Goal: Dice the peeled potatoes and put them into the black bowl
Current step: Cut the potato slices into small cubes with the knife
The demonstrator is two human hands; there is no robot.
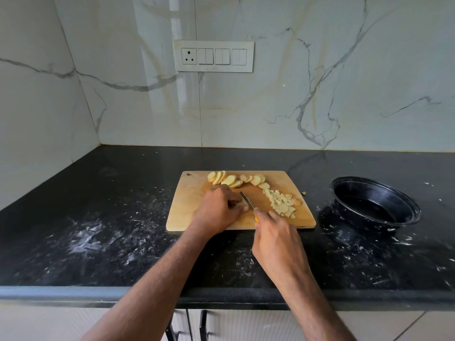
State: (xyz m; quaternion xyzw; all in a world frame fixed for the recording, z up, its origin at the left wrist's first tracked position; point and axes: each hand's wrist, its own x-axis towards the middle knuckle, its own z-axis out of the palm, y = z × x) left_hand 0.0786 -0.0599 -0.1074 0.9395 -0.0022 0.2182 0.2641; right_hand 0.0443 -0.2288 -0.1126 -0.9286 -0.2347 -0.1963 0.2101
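Wooden cutting board (187, 207) is lying on the black bench (98, 217), its long axis running left to right, hanging hole at the far left corner. All places below are given relative to this board.

Left hand (218, 207) is resting over the board's near-centre, fingers curled down and pinching a potato piece (242, 207); most of that piece is hidden beneath the fingers, so its shape and axis cannot be told.

Right hand (275, 236) is sitting at the board's near edge, gripping a knife (247, 200) by a yellow handle that is barely showing under the fingers. The blade's long axis is running diagonally, tip pointing away and to the left, lying just beside the left fingertips against the held piece.

Potato slices (234, 179) are lying in an overlapping row along the board's far edge, the row running left to right and curving down toward the right side. Diced potato (282, 204) is heaped on the board's right half, the heap stretching from far-left to near-right. One stray bit (303, 193) is sitting on the bench just off the right edge.

Black bowl (374, 203) is standing on the bench well to the right of the board, mouth tilted toward the viewer. White specks are scattered over the bench around the board.
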